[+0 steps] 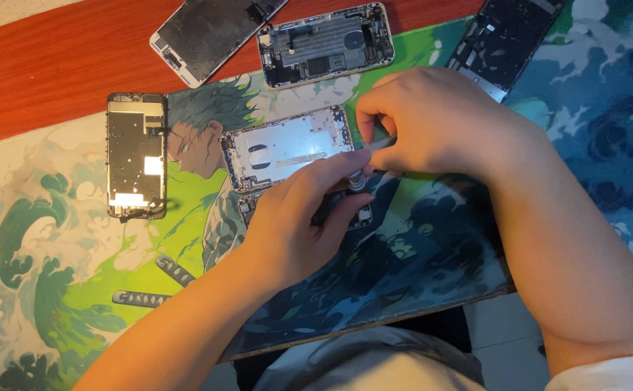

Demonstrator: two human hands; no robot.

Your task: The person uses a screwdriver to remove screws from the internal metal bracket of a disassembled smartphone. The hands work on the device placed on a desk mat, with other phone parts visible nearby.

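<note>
**Two hands at an opened phone shell on a printed mat**

Seated at a red-brown wooden bench [56, 51] covered by a large printed mat [77, 289] in greens and blues; both hands meeting near the middle of the mat.

Left hand [294, 228] reaching up from the lower left, fingers curled and pinched round a small screwdriver [356, 181]; only its knurled metal collar visible, tip hidden, so long axis hard to tell, seemingly tilted up and away. Beneath that hand, partly covered, a dark phone part [345, 213].

Right hand [439, 123] coming in from the right, fingers pressed together on a thin silvery tool [380, 143]; its long axis roughly left to right, visible end aimed left toward the shell.

Just left of both hands, an empty silver phone shell [287, 145], inside facing up; long axis lying left to right, slightly raised at the right end.

Well apart on the left, a screen assembly [137, 156] lying back-up, long axis running away from the body; at the top, a phone with its internals exposed [325, 43], flanked by a dark screen panel [211, 32] on its left and another dark panel [504, 40] on its right.
</note>
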